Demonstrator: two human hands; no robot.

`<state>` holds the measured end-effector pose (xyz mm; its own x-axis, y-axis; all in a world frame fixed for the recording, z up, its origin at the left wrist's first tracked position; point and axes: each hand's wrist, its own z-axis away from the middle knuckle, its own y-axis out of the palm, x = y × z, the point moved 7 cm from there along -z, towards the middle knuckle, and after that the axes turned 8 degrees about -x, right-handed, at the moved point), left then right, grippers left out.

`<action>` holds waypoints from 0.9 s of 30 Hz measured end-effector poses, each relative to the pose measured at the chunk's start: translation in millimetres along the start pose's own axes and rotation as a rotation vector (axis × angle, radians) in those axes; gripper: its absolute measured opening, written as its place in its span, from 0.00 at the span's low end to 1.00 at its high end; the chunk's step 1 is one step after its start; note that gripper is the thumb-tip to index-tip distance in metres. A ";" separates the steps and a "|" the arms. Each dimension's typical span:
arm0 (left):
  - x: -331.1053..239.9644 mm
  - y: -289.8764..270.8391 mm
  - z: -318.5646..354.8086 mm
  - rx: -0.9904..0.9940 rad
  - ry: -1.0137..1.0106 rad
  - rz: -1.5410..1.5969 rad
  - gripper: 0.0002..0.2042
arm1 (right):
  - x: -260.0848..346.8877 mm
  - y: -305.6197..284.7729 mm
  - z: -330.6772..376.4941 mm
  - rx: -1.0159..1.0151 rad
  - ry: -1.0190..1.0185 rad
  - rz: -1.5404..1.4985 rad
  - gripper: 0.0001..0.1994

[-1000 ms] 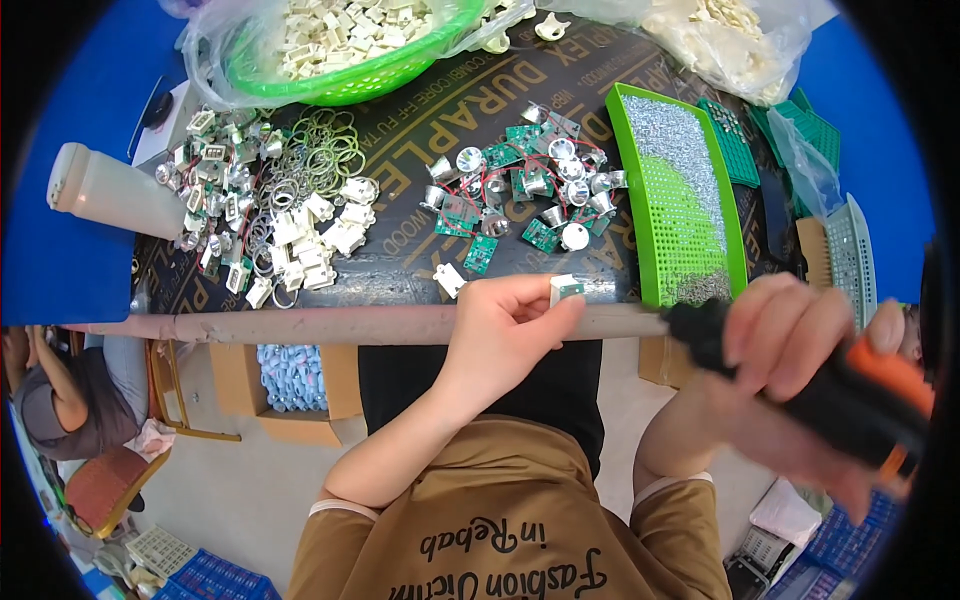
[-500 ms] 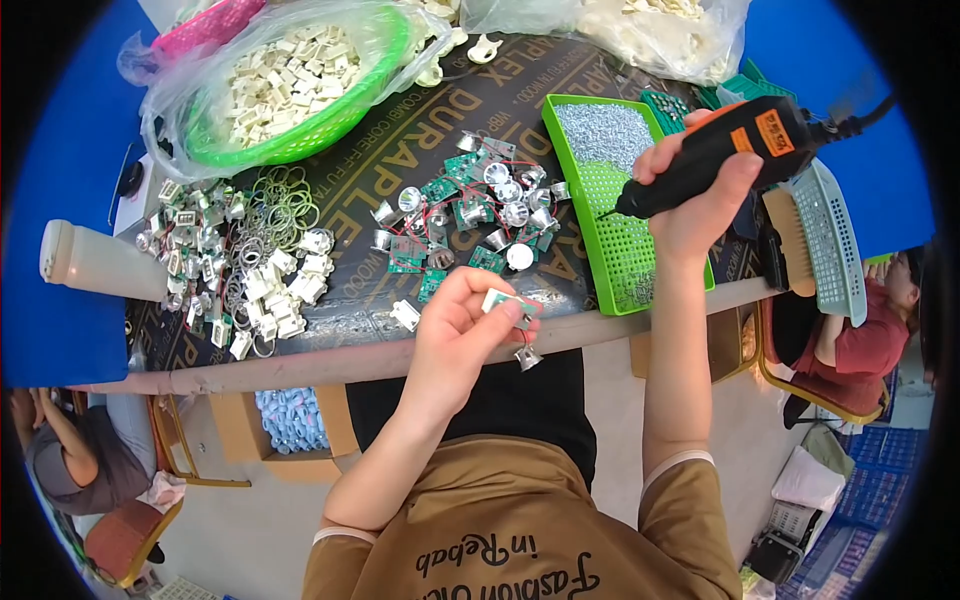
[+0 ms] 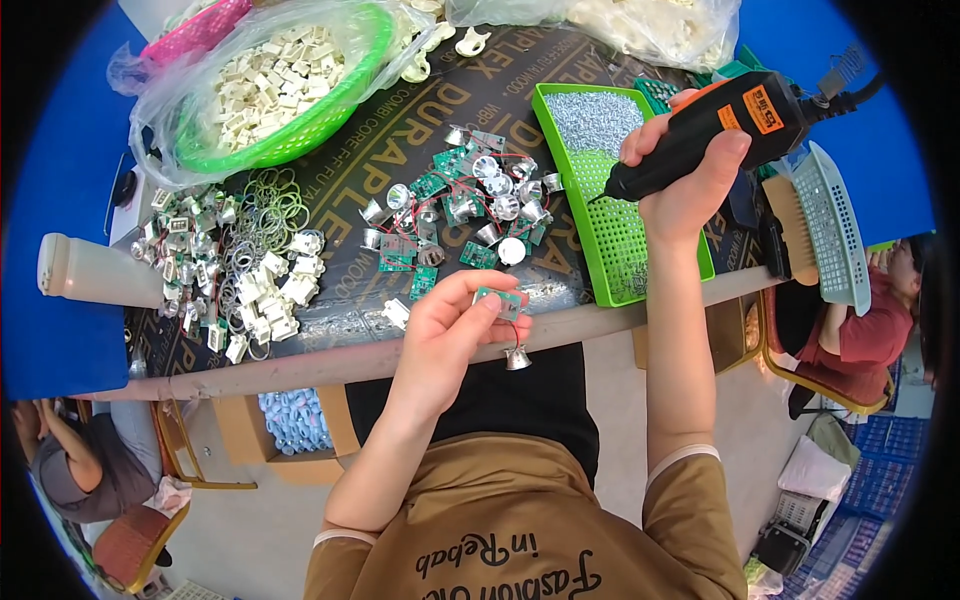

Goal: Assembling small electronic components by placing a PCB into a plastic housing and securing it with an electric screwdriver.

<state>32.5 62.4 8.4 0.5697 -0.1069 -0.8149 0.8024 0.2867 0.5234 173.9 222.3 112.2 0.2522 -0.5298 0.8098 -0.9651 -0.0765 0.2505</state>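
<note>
Between the thumb and fingers of my left hand [image 3: 452, 325] is a small green circuit board [image 3: 498, 304], held over the table's front edge. A silver reflector cup [image 3: 516, 357] dangles below it on a red wire. My right hand [image 3: 690, 185] is wrapped round a black electric screwdriver [image 3: 715, 135] with an orange label. Its tip points left and down, over the green perforated tray [image 3: 625, 235]. Small silver screws [image 3: 597, 122] fill the far part of that tray. Ahead of my left hand lies a pile of circuit boards with reflector cups [image 3: 465, 205].
Left of the pile are cream plastic housings [image 3: 275, 300], rubber rings [image 3: 265, 210] and assembled pieces [image 3: 185, 240]. A green basket [image 3: 320, 142] of cream parts stands far left, a white bottle [image 3: 95, 270] at the left edge. Right are a brush [image 3: 790, 230] and pale basket [image 3: 835, 230]. People sit at both sides.
The circuit board in my left hand has turned so its green face shows more. The reflector cup has swung slightly left. My right hand has shifted a little left with the screwdriver.
</note>
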 end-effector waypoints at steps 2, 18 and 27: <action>1.1 0.0 0.1 0.005 -0.015 0.003 0.10 | -0.1 0.0 0.1 -0.007 -0.004 0.013 0.34; 1.4 -2.2 0.3 -0.003 -0.003 0.017 0.08 | 56.1 3.0 14.5 0.106 0.067 -0.439 0.42; 2.1 -2.2 0.8 -0.035 -0.006 -0.026 0.08 | 84.3 36.9 55.9 0.195 0.106 -0.409 0.41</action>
<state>32.1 60.9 5.8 0.5502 -0.1206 -0.8263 0.8103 0.3165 0.4933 155.7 127.6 160.1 0.6108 -0.3347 0.7175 -0.7777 -0.4236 0.4645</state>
